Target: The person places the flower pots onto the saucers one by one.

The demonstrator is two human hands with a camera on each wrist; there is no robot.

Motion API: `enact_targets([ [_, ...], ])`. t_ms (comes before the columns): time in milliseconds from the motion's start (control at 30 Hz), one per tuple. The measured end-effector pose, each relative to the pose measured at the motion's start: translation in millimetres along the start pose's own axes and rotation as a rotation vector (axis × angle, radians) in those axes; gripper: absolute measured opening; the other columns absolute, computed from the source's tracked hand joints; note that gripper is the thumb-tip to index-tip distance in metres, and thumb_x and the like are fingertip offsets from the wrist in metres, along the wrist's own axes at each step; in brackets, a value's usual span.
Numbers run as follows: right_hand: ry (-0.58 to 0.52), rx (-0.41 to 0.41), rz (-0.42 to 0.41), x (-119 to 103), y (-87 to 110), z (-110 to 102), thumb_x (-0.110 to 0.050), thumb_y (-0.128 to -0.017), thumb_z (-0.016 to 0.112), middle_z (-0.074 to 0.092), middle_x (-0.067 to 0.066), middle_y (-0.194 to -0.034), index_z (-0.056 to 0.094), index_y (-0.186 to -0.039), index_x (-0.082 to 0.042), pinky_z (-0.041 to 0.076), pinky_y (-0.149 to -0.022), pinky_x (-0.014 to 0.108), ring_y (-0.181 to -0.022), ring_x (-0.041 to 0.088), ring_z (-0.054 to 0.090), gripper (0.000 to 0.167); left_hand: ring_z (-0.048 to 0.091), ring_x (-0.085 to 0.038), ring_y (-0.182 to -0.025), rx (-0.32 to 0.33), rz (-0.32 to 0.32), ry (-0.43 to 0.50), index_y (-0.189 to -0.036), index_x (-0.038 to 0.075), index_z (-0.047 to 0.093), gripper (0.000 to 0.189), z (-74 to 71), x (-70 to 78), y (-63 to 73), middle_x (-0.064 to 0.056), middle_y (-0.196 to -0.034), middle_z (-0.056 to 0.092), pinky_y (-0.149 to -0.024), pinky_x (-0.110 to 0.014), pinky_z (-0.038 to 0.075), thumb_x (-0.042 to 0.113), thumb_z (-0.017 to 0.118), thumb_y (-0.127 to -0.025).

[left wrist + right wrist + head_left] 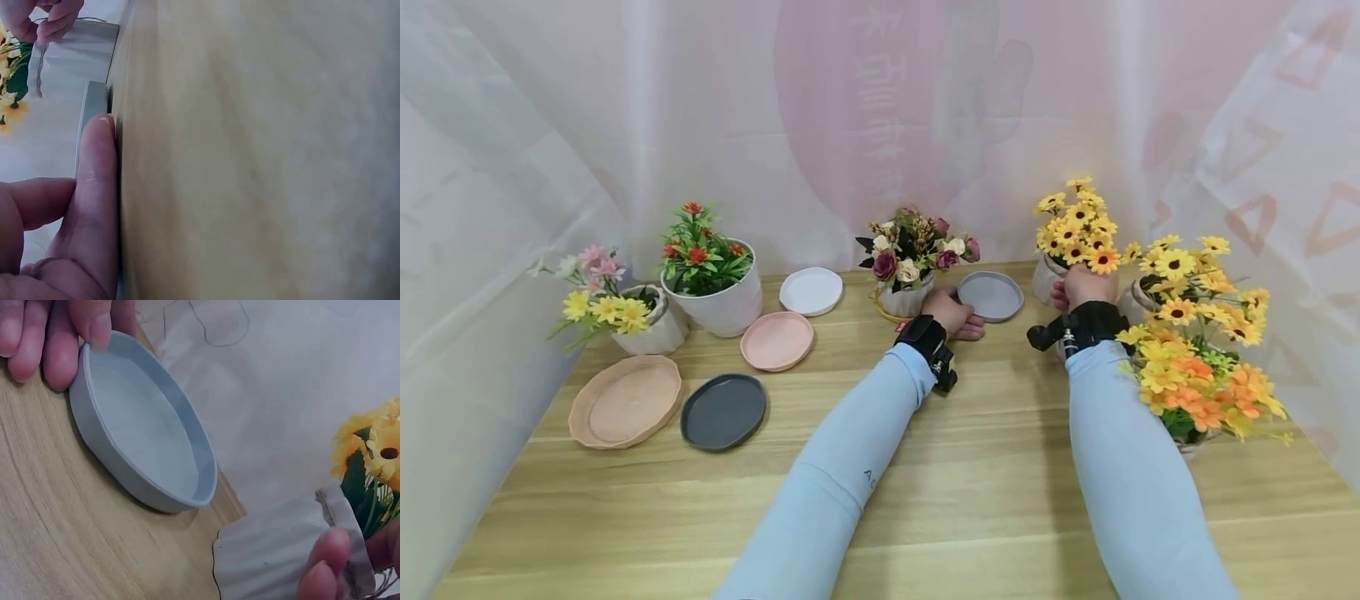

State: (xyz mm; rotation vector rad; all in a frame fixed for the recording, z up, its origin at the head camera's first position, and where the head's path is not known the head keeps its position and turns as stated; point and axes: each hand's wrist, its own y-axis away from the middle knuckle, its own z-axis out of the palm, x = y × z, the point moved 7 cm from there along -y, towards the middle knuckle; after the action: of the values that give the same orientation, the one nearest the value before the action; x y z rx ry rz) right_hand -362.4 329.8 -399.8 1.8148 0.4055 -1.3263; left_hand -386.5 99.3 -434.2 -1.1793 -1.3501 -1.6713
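Note:
At the back of the table, my left hand (951, 314) pinches the left rim of a round grey saucer (991, 297). In the right wrist view its thumb (99, 328) lies over the saucer's rim, the other fingers along the outside. My right hand (1088, 287) grips the upper rim of a whitish flowerpot (269, 556) with twine round its top. Yellow daisy-like flowers (1077, 223) stand in that pot, which is upright, just right of the saucer and apart from it. The hand hides part of the pot in the head view.
A pot of roses (906, 298) stands close left of my left hand. More yellow and orange flowers (1206, 392) crowd beside my right forearm. On the left are two potted plants, white (811, 291), pink (777, 342), dark grey (724, 412) and peach (625, 401) saucers. Curtains enclose the table.

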Motion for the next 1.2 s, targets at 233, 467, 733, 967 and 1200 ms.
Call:
enact_targets([
  [233, -0.071, 0.024, 0.009, -6, 1.7, 0, -0.013, -0.104, 0.046, 0.063, -0.003, -0.056, 0.029, -0.154, -0.023, 0.06, -0.061, 0.025, -0.058, 0.009, 0.068, 0.054, 0.068, -0.043, -0.094, -0.008, 0.011, 0.015, -0.15, 0.002, 0.037, 0.053, 0.9, 0.0, 0.9, -0.032, -0.099, 0.069, -0.078, -0.043, 0.06, -0.004, 0.051, -0.099],
  [467, -0.211, -0.015, 0.077, -8, 7.4, 2, -0.004, -0.103, 0.045, 0.064, 0.005, -0.055, 0.014, -0.158, -0.031, 0.06, -0.058, 0.028, -0.055, 0.014, 0.069, 0.069, 0.067, -0.045, -0.094, 0.003, 0.033, 0.034, -0.149, 0.0, 0.038, 0.053, 1.3, 0.5, 2.0, -0.032, -0.096, 0.069, -0.077, -0.045, 0.06, -0.006, 0.051, -0.099],
  [733, -0.203, -0.062, 0.018, -20, 24.8, 9, -0.016, -0.107, 0.031, 0.063, 0.003, -0.055, 0.015, -0.157, -0.025, 0.06, -0.057, 0.026, -0.052, 0.014, 0.068, 0.053, 0.065, -0.047, -0.097, -0.004, 0.027, 0.019, -0.149, -0.002, 0.035, 0.052, 1.1, 6.8, 14.5, -0.035, -0.101, 0.066, -0.082, -0.048, 0.058, -0.007, 0.049, -0.099],
  [967, -0.053, -0.155, -0.183, -30, 48.0, 20, -0.018, -0.109, 0.032, 0.064, 0.0, -0.055, 0.047, -0.141, -0.003, 0.059, -0.053, 0.028, -0.054, 0.012, 0.068, 0.039, 0.066, -0.047, -0.096, -0.004, 0.014, 0.006, -0.147, -0.003, 0.039, 0.049, 2.3, 6.7, 18.1, -0.036, -0.101, 0.066, -0.081, -0.048, 0.058, -0.007, 0.047, -0.099],
  [1200, 0.078, -0.247, -0.276, -34, 60.6, 31, -0.015, -0.108, 0.033, 0.064, -0.002, -0.056, 0.057, -0.112, -0.002, 0.059, -0.053, 0.027, -0.051, 0.01, 0.067, 0.027, 0.06, -0.052, -0.103, -0.07, 0.002, 0.043, -0.146, -0.003, 0.041, 0.046, 3.4, 11.0, 15.6, -0.04, -0.108, 0.062, -0.088, -0.055, 0.053, -0.006, 0.048, -0.1],
])
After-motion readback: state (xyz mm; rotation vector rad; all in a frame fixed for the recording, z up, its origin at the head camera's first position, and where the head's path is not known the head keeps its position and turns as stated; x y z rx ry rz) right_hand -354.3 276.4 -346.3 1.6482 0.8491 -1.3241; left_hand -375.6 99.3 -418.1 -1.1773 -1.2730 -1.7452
